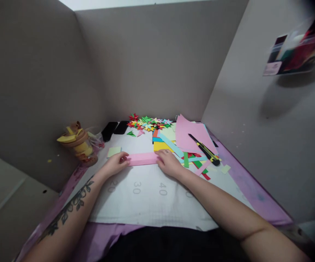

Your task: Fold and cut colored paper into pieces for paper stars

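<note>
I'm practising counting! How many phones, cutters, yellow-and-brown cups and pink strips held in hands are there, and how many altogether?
Phones: 2
Cutter: 1
Yellow-and-brown cup: 1
Pink strip between the left hand and right hand: 1
Total: 5

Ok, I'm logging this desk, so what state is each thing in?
Pink strip: spread between left hand and right hand, held at both ends.
Paper stars: folded, heaped together.
Paper strips: loose, overlapping.
Cutter: lying down, blade apparently out.
Pink sheet: lying partly under the cutter.
Tumbler: standing, lid on.
Phone-like slabs: lying flat, dark.
</note>
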The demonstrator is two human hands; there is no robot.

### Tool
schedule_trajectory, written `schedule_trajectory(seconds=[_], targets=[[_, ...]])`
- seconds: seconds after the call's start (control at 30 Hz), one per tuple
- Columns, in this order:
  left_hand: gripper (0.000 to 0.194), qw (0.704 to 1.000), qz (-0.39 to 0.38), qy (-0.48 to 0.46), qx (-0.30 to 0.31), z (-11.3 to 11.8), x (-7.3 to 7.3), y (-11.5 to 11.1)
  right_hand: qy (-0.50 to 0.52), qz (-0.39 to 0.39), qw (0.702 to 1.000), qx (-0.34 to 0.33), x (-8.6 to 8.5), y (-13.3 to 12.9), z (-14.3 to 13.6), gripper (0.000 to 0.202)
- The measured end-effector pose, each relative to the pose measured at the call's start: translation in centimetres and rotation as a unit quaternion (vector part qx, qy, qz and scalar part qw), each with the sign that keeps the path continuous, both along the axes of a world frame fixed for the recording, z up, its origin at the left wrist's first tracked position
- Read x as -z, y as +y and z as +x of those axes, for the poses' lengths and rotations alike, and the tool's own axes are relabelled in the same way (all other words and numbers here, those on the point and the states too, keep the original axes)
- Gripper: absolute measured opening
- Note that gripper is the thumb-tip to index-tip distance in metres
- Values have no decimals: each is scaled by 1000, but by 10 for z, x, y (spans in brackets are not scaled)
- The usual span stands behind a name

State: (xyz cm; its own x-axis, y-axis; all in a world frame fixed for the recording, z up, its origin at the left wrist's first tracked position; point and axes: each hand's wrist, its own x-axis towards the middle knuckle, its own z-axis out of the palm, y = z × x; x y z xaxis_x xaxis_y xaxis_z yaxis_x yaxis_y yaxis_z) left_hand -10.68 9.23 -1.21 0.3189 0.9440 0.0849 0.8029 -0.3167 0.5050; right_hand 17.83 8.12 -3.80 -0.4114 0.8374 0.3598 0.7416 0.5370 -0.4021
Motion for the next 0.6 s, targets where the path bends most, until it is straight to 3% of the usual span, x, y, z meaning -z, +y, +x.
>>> schedule_trajectory(seconds=[0.07,0.2,0.43,0.6], targets=[[38,999,-5,38,31,-1,1,-1,-10,-37,998,51,1,7,5,33],[30,995,-14,80,58,-4,2,4,-36,-86,995,29,3,15,17,8],[33,992,-23,122,37,-4,3,12,-69,-60,995,37,7,15,15,26],[31,988,-40,147,18,2,-3,13,-126,-51,989,62,9,18,12,26]])
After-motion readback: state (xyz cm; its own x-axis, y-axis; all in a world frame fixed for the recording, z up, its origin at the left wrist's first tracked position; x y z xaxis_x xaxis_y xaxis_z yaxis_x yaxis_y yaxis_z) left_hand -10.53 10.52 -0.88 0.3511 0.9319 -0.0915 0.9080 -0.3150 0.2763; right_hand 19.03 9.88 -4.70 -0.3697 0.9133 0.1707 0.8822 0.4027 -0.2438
